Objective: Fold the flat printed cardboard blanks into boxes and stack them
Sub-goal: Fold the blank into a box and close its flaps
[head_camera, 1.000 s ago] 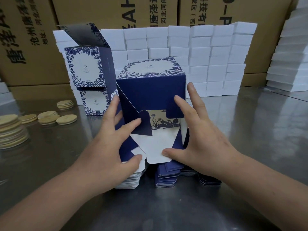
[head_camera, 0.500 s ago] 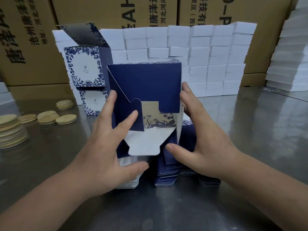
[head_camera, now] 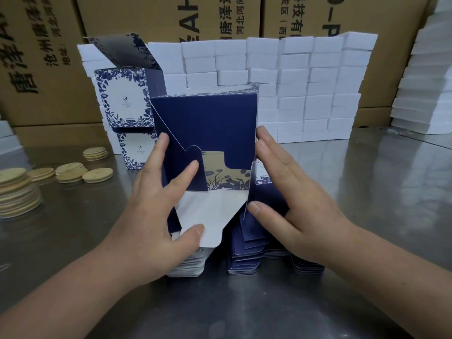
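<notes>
Head view: a half-formed navy box (head_camera: 208, 123) is held upright over stacked blanks (head_camera: 244, 258) on the tabletop (head_camera: 367, 192), its length running top to bottom and its open end facing the camera. A white flap (head_camera: 210, 214) hangs down, and floral print shows inside. The left hand (head_camera: 156, 216) pinches the flaps between thumb and fingers. The right hand (head_camera: 300, 204) presses the right wall, fingers straight and together.

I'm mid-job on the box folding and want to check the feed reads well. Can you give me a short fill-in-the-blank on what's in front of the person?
The box being folded is dark ___ on the outside. The left hand has its thumb on the ___ bottom flap. Behind it on the left, ___ finished boxes stand one on the other. The round wooden discs lie on the table to the ___ of the box.
Missing words: blue; white; two; left.
</notes>
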### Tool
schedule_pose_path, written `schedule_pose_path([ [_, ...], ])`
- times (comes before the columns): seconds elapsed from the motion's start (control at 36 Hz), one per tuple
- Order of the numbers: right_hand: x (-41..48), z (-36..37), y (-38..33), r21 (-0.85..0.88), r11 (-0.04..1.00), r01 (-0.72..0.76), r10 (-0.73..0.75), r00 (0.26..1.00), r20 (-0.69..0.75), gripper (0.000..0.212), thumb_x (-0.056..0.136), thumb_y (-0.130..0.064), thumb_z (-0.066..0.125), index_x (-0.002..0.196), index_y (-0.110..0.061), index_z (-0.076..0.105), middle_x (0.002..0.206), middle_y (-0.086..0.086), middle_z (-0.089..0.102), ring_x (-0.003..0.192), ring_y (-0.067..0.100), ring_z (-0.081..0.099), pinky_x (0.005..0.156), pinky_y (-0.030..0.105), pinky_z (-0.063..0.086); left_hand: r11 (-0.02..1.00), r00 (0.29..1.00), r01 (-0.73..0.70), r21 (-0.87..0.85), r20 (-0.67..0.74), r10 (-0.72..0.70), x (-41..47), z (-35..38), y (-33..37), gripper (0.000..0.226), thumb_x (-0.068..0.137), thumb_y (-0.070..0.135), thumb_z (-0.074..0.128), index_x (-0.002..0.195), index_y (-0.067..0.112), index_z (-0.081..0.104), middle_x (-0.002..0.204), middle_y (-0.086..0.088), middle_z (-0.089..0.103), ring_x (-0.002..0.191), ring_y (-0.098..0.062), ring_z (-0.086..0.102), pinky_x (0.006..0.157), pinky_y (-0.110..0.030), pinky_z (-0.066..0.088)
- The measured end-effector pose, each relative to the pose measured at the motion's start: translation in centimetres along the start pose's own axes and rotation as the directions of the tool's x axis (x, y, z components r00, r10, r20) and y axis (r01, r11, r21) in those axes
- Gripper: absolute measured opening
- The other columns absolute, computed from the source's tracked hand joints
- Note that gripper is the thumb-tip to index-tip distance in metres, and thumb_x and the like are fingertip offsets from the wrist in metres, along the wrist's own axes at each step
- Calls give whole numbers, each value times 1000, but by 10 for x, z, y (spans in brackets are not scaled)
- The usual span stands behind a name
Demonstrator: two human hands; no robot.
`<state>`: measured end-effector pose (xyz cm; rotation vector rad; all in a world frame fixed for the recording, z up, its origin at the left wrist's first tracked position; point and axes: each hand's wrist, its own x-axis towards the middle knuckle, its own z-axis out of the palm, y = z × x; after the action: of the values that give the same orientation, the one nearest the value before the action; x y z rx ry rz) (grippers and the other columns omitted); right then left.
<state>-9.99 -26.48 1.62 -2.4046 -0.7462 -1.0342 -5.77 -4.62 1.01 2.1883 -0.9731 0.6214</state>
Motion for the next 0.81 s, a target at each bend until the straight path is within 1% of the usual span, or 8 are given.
schedule_pose_path([
  [0.11,1,0,-1,-25,999,-26,25,999,-28,74,86,-37,49,145,-16,8,153,-8,6,140,-8,4,112,12,12,999,1000,-26,39,18,25,0,-1,2,79,57,59,47,128,54,15,142,40,-24,133,18,-11,104,-19,10],
  [0.25,0,1,-2,-7,991,-133,132,990,-52,92,74,-43,65,146,-29,9,143,-28,5,135,14,32,109,21,28,995,997,-69,71,43,67,0,-3,2,86,54,62,52,131,52,14,144,38,-25,135,16,-12,104,-24,12],
  [0.33,1,1,-3,49,980,-193,197,976,-94,102,65,-43,71,145,-36,8,144,-22,14,125,5,37,100,8,31,990,994,-101,94,60,96,0,-4,2,90,54,61,54,135,49,15,149,30,-22,138,11,-12,104,-25,11],
  [0.42,5,0,-2,161,956,-243,262,959,-108,108,56,-47,75,141,-43,8,140,-32,18,118,-13,33,91,0,30,988,990,-119,102,83,111,-1,-4,3,94,54,63,56,137,50,12,150,29,-22,141,3,-9,105,-30,14],
  [0.53,6,3,3,238,929,-283,302,952,-50,121,57,-44,77,150,-30,3,155,-19,17,140,-5,16,113,18,23,990,991,-107,93,94,98,-1,-2,4,92,53,65,55,133,51,11,147,33,-24,141,4,-9,107,-30,14],
  [0.61,5,4,3,290,915,-281,297,955,-13,122,58,-41,78,147,-41,-5,155,-23,13,140,-8,13,113,23,28,993,992,-84,83,101,75,-1,-2,3,91,52,66,54,131,53,10,145,35,-25,139,7,-10,107,-28,13],
  [0.72,4,1,0,280,926,-254,285,955,-78,114,54,-44,77,126,-68,-8,130,-57,11,126,-25,21,89,-3,30,991,991,-94,94,107,84,-1,-2,3,93,51,66,55,131,55,8,145,36,-24,139,8,-10,105,-31,16],
  [0.81,4,1,1,229,942,-246,276,955,-110,115,50,-46,79,133,-61,1,140,-37,20,125,-18,29,87,-1,31,985,987,-126,115,116,113,-1,-3,4,96,53,65,56,138,58,12,148,32,-23,140,6,-9,104,-31,17],
])
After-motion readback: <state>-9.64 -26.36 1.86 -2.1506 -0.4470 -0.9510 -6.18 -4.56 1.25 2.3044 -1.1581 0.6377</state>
